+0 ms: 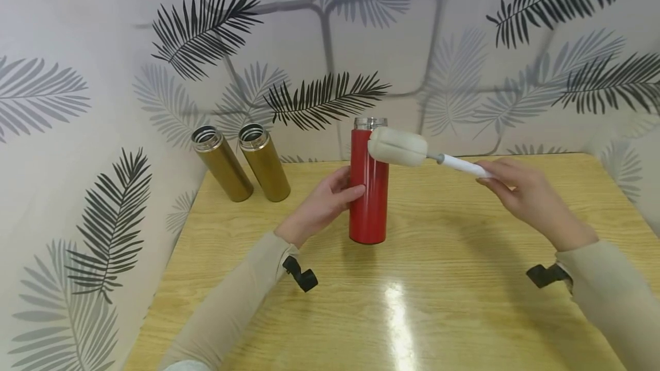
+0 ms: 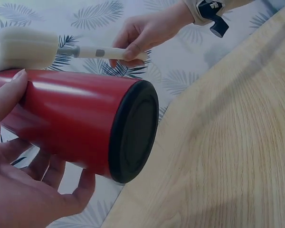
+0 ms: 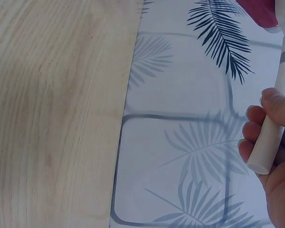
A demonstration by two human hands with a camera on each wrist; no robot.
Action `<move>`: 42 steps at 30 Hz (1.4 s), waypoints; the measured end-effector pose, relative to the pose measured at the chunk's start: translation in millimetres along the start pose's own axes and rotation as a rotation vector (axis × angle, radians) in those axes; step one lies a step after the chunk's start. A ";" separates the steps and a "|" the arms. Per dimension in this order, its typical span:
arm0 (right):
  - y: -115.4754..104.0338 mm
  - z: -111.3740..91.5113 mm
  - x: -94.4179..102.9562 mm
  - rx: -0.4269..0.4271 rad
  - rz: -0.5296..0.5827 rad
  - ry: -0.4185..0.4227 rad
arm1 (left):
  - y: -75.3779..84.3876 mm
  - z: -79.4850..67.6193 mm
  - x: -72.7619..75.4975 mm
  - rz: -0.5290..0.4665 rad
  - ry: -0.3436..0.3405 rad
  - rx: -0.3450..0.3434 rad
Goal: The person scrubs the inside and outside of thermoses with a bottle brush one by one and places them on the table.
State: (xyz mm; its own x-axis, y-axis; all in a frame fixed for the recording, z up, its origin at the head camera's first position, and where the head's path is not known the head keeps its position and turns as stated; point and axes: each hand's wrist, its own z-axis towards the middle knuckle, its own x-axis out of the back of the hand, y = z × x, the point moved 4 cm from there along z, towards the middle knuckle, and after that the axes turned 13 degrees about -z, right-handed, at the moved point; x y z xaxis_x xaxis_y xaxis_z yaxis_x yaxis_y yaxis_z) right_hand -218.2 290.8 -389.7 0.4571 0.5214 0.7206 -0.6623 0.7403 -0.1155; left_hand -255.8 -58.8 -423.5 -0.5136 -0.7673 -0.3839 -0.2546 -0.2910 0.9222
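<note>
A red thermos bottle (image 1: 368, 205) with a bare metal neck stands out in the middle of the head view. My left hand (image 1: 326, 202) grips it from the left side, thumb across the front. Its black base (image 2: 138, 133) shows whole in the left wrist view, off the wooden table. In my right hand (image 1: 533, 196) is a bottle brush, gripped by its white handle (image 3: 270, 137). The brush's cream sponge head (image 1: 399, 147) points left and overlaps the upper part of the red bottle, just below the neck.
Two gold thermos bottles (image 1: 224, 168) without lids stand upright at the back left of the wooden table (image 1: 454, 302). Behind the table rises a wall (image 1: 381, 44) with a leaf pattern, and another patterned surface runs along the left.
</note>
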 end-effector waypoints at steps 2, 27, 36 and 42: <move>-0.9 0.2 -1.1 0.019 0.000 0.002 | 0.0 -0.2 0.0 -0.015 -0.012 0.000; -18.4 -23.9 -21.4 0.142 0.119 -0.154 | 10.1 0.6 10.3 -0.316 0.005 -0.132; -12.6 -13.0 -14.1 0.085 0.053 -0.103 | -0.1 -1.4 5.1 -0.323 -0.032 -0.084; -8.7 -5.0 -9.7 0.062 0.020 -0.086 | -6.8 -2.2 2.0 -0.185 -0.026 -0.023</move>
State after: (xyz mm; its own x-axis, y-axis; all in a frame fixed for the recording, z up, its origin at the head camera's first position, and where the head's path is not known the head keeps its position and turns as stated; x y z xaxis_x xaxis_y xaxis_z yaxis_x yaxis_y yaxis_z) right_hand -213.9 281.5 -399.1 0.3922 0.4954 0.7751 -0.7076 0.7009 -0.0899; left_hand -253.3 -59.6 -430.4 -0.4807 -0.6846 -0.5479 -0.3283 -0.4389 0.8364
